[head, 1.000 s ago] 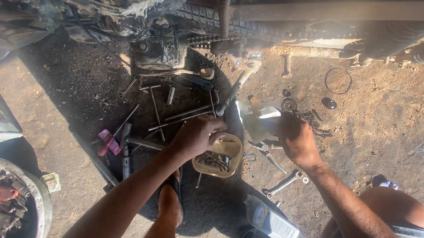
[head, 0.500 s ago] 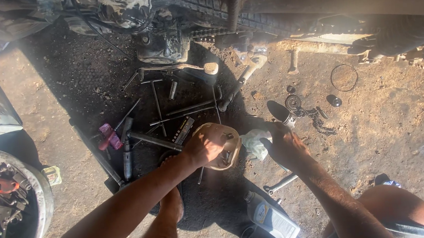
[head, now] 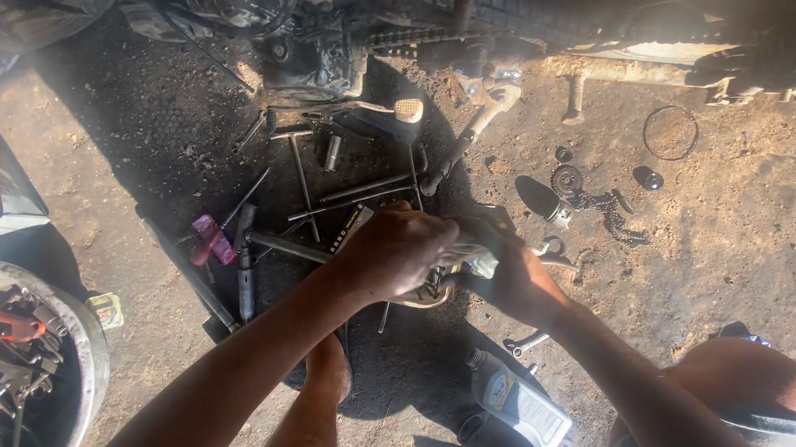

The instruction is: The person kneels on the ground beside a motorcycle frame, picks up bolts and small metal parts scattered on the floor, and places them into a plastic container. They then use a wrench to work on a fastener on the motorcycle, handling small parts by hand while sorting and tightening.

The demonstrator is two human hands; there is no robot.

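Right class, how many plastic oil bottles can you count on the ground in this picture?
1. The grey oil bottle lies on its side on the dirt, below the right hand and near the person's knee. Others may be hidden under arms or tools.

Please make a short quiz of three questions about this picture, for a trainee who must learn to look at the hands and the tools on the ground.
1. True or false: both hands meet over the pale round part above the dark mat.
2. Which thing lies on the ground nearest the right forearm? A) grey bottle B) thin black ring C) pink-handled tool
3. Fill in: the round tub at the left edge holds a heap of ____.

Key
1. True: the left hand and the right hand close together on it.
2. A: the grey bottle; the thin black ring and the pink-handled tool lie farther off.
3. Tools.
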